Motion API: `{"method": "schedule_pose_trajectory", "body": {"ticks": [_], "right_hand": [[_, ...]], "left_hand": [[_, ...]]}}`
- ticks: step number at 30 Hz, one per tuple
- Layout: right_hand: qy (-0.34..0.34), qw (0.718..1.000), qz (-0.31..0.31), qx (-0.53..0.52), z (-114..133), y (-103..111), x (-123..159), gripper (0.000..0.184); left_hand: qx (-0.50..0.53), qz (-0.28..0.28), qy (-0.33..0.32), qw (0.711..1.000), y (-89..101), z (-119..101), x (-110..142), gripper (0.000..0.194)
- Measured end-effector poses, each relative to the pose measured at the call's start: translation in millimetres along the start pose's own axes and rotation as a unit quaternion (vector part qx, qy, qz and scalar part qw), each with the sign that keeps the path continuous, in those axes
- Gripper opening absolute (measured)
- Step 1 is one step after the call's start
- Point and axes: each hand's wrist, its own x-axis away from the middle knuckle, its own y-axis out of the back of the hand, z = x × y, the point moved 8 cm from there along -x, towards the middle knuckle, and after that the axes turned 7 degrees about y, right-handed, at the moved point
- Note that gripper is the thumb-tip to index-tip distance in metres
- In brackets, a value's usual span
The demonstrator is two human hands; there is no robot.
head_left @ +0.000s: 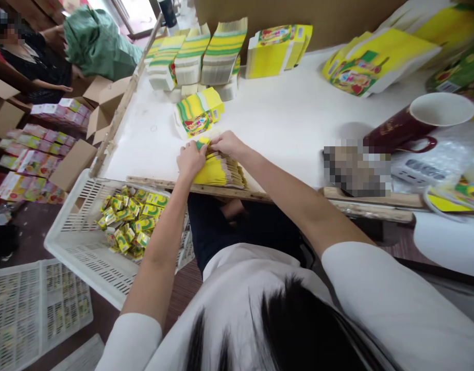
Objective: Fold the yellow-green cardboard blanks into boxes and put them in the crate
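Flat cartons point(217, 172), centre of frame: yellow, with a green corner. Folded box point(198, 112) above them: yellow with green stripes and a red printed patch. Carton stacks point(198, 54), top centre: yellow and green bands over white edges. Table point(291, 118): white. Mug point(418, 123), right: dark maroon, white inside. Basket point(78, 242), lower left: white lattice. Small boxes point(132, 219) in it: yellow and green. Sack point(94, 41), upper left: green.

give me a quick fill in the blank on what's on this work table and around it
1. Both hands, left hand and right hand, rest on a fanned stack of flat ____ cartons.
2. The white plastic crate beside the table holds small folded ____.
3. The mug on the white table is dark red outside and ____ inside.

Missing words: yellow; boxes; white
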Motion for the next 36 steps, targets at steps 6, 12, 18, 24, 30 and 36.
{"method": "schedule_pose_trajectory", "body": {"ticks": [6,12,18,24,30,36], "right_hand": [[0.049,0.97,-0.008,0.239,4.5,29.2,-4.2,0.017],[0.106,0.944,0.002,0.312,15.2,24.4,-7.2,0.027],[0.087,0.94,0.213,0.252,9.7,22.8,20.7,0.023],[0.093,0.943,0.236,0.214,7.0,29.1,31.2,0.02],[0.172,0.941,-0.008,0.291,17.1,52.2,17.3,0.041],[0.183,0.886,-0.024,0.425,10.4,45.8,20.7,0.035]], "left_hand": [[0.0,-0.009,0.018,1.0,2.1,-1.3,3.6,0.055],[0.008,0.0,0.041,0.999,3.5,1.5,2.0,0.054],[0.009,0.017,0.05,0.999,2.7,2.0,-1.7,0.054],[-0.01,0.01,0.042,0.999,2.4,-0.4,-0.7,0.054],[-0.017,0.006,0.036,0.999,2.3,-1.4,-0.1,0.053],[-0.017,0.003,0.036,0.999,2.3,-1.9,0.9,0.053]]}}
